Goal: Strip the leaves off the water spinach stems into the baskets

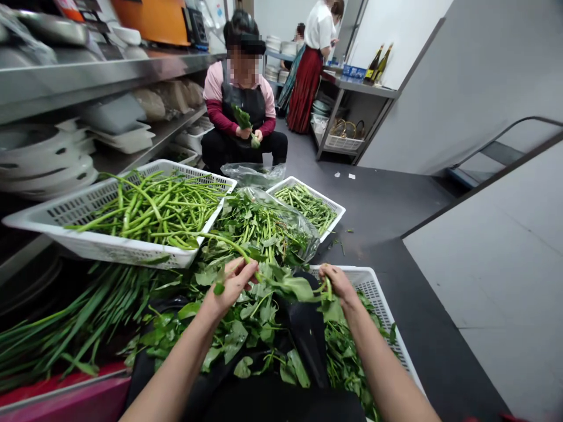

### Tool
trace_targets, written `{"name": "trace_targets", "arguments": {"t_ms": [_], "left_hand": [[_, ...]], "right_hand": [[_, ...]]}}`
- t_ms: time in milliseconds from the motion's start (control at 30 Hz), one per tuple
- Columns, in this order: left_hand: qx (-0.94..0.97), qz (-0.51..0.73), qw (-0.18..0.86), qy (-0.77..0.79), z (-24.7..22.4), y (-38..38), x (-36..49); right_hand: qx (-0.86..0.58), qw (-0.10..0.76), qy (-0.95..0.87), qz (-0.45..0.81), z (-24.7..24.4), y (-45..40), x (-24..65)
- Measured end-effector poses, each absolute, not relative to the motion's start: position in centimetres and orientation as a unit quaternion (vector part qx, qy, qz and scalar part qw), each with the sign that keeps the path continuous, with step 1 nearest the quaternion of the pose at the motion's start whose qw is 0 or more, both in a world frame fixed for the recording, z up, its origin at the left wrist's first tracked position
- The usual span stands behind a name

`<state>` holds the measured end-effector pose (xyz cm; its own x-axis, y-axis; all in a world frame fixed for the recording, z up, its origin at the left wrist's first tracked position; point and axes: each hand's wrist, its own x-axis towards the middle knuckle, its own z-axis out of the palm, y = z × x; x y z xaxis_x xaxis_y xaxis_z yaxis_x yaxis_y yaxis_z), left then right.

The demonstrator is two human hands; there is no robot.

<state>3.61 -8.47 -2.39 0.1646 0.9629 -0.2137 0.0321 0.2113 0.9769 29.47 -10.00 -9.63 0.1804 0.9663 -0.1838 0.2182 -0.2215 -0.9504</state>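
Note:
My left hand [231,285] is closed around the green stem [235,246] of a leafy vegetable, whose far end points toward the basket of stems. Pinched in my right hand [338,283] is a thin leafy stalk [328,289]. Broad leaves [299,288] stretch between the two hands; whether both hold one piece I cannot tell. Below them, loose leaves [235,340] cover my lap. A white basket [407,346] full of leafy greens stands under my right forearm. Ahead lies a heap of leafy stems [259,225], partly in a clear plastic bag [303,225].
A white basket [74,234] of bare stems stands at left, a smaller white basket [336,220] ahead. Long green leaves [83,316] lie lower left. A co-worker [241,99] sits opposite, holding a vegetable. Metal shelves [109,76] line the left; a steel table [352,85] stands behind.

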Motion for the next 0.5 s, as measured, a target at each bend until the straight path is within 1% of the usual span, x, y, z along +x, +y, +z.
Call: {"name": "trace_targets", "arguments": {"t_ms": [67, 133, 200, 267, 400, 467, 500], "left_hand": [[0.47, 0.385, 0.603, 0.516, -3.2, -8.2, 3.3], [0.459, 0.372, 0.61, 0.528, -3.8, -8.1, 3.4], [0.464, 0.344, 0.616, 0.536, -4.2, -8.2, 3.7], [0.477, 0.314, 0.623, 0.534, -4.4, -8.3, 4.1], [0.515, 0.28, 0.608, 0.536, -4.3, -8.9, 4.4], [0.54, 0.271, 0.588, 0.538, -4.2, -9.3, 4.1], [0.55, 0.265, 0.583, 0.536, -4.2, -9.5, 3.9]], "right_hand": [[-0.696, 0.369, -0.459, 0.411, -9.5, -11.8, 32.9], [-0.74, 0.323, -0.456, 0.376, -9.1, -13.2, 34.2], [-0.749, 0.293, -0.491, 0.334, -8.4, -14.0, 32.9], [-0.7, 0.289, -0.561, 0.335, -7.5, -14.2, 29.4], [-0.513, 0.293, -0.625, 0.509, -6.2, -13.5, 21.4], [-0.472, 0.269, -0.634, 0.549, -6.4, -12.7, 19.2], [-0.466, 0.261, -0.647, 0.544, -6.6, -12.2, 18.8]]}}
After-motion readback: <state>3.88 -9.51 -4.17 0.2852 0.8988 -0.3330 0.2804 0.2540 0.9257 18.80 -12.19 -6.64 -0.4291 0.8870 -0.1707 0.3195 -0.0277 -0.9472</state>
